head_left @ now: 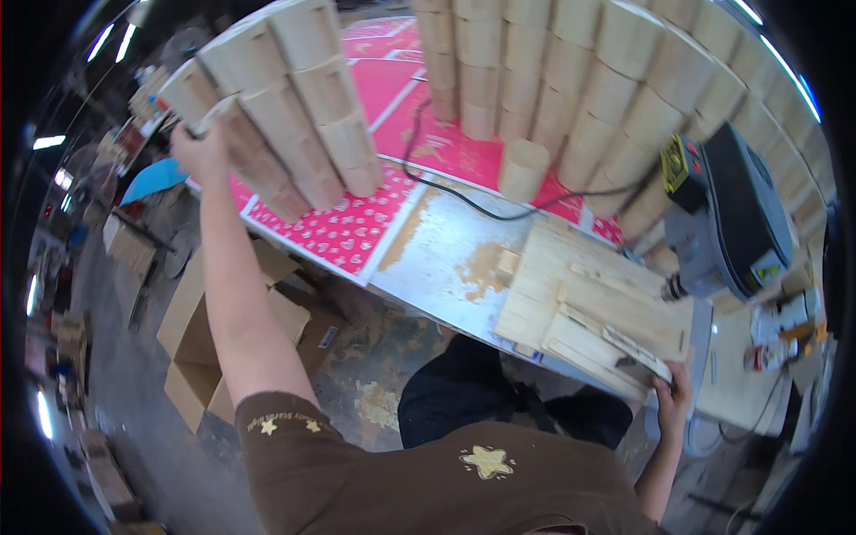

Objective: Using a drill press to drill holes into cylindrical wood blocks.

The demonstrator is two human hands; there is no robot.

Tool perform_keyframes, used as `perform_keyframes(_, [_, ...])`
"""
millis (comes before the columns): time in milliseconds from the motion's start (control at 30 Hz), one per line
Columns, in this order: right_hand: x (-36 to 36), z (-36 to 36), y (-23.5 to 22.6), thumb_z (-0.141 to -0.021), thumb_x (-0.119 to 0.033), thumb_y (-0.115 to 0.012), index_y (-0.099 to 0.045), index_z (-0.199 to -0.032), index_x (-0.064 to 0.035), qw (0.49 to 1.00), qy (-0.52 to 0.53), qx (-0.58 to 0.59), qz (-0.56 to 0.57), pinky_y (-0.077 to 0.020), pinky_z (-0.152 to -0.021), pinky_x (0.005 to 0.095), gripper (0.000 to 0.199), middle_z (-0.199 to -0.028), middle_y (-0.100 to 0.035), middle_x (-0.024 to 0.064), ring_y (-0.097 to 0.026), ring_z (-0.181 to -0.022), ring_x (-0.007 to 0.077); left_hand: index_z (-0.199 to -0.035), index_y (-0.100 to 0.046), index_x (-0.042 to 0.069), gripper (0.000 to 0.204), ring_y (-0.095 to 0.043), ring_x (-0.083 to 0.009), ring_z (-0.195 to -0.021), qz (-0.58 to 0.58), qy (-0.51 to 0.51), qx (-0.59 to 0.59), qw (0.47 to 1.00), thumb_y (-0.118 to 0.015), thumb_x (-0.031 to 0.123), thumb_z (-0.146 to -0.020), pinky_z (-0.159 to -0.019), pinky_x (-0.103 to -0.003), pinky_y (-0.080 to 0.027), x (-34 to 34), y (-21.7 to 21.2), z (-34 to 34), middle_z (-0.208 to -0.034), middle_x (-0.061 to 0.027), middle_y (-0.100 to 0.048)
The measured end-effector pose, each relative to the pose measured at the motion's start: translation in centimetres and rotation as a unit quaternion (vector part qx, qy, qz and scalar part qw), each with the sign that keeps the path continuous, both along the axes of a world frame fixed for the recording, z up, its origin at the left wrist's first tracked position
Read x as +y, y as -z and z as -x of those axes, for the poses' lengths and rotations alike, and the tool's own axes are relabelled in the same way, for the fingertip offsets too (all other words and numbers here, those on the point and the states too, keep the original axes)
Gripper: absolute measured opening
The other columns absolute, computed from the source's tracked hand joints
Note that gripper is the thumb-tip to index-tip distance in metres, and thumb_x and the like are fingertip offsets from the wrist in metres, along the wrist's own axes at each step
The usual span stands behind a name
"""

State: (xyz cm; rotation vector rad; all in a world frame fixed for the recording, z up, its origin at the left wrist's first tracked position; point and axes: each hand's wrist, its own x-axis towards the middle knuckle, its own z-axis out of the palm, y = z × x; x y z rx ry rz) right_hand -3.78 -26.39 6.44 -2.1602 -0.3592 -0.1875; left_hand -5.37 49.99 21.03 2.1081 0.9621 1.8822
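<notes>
At the top of the nearest left-hand column of wooden blocks (254,156), the left hand (201,147) touches the upper piece; its far side is hidden, so I cannot tell whether the fingers are closed on it. Well to that hand's right, the right hand (675,392) is at the near end of a pale wooden strip (637,353) on the wooden jig (593,294), thumb and fingers against it, though whether they pinch it does not show. Just beyond the right hand stands the drill head (736,214), its chuck (674,287) over the jig's far side. To handle this well, I would take the block squarely around its body, lift it straight up and avoid dragging sideways, since the column looks free-standing and could topple. The right hand should steady the jig from its near end, fingers well away from the chuck. Sawdust (481,270) between the hands is best brushed aside so that nothing sits skewed, and the black cord (464,202) beyond it should be kept off the jig.
</notes>
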Motion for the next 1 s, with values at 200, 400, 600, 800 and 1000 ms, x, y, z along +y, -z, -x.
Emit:
perform_keyframes(200, [0.6,-0.5,-0.2,-0.072,-0.002,-0.066,-0.062,-0.093,-0.0024,1.0,-0.002,-0.011,0.017,-0.041,-0.068,0.0267,0.022,-0.083,-0.056,0.0056,-0.053,-0.078,0.0181,-0.106,-0.056,0.001,0.028,-0.054,-0.0184,-0.093,0.017,0.407,-0.147,0.901,-0.065,0.007,-0.08,-0.082,-0.029,-0.043,-19.2,4.7,-8.4,-0.101,-0.0114,-0.057])
perform_keyframes(400, [0.8,-0.4,-0.4,-0.07,-0.001,-0.067,-0.063,-0.092,-0.003,1.0,0.003,-0.014,-0.001,-0.0409,-0.066,0.0258,0.022,-0.082,-0.056,0.0047,-0.053,-0.076,0.0169,-0.12,-0.045,-0.001,0.077,-0.054,-0.0243,-0.097,0.122,0.45,0.204,0.861,-0.084,0.021,-0.057,-0.084,-0.035,-0.046,-31.0,15.7,-18.9,-0.106,-0.0132,-0.054])
perform_keyframes(600, [1.0,-0.4,-0.6,-0.069,-0.001,-0.068,-0.063,-0.093,-0.0035,1.0,-0.006,-0.029,0.006,-0.042,-0.065,0.026,0.024,-0.082,-0.056,0.0054,-0.054,-0.075,0.0168,-0.12,-0.035,-0.005,0.083,-0.046,-0.0391,-0.108,0.257,0.364,0.114,0.888,-0.081,0.017,-0.056,-0.092,-0.043,-0.041,-36.8,21.1,-22.1,-0.117,-0.024,-0.045])
perform_keyframes(800, [0.2,0.3,0.0,-0.068,0.0,-0.068,-0.062,-0.094,-0.0026,1.0,0.002,-0.008,-0.023,-0.0432,-0.062,0.0258,0.027,-0.083,-0.056,0.007,-0.055,-0.074,0.0183,-0.117,-0.043,-0.003,0.071,-0.052,-0.0354,-0.103,0.295,0.384,0.037,0.874,-0.076,0.015,-0.056,-0.089,-0.04,-0.043,-36.5,20.2,-20.5,-0.111,-0.0213,-0.053])
perform_keyframes(1000, [-1.0,-0.5,0.0,-0.069,0.0,-0.068,-0.062,-0.096,-0.0012,0.999,-0.016,-0.024,0.024,-0.0445,-0.067,0.0278,0.029,-0.085,-0.056,0.0086,-0.056,-0.078,0.0211,-0.113,-0.059,-0.004,0.048,-0.062,-0.015,-0.088,0.333,0.578,0.022,0.745,-0.074,0.012,-0.07,-0.076,-0.026,-0.05,-35.1,13.9,-11.9,-0.101,-0.0101,-0.065])
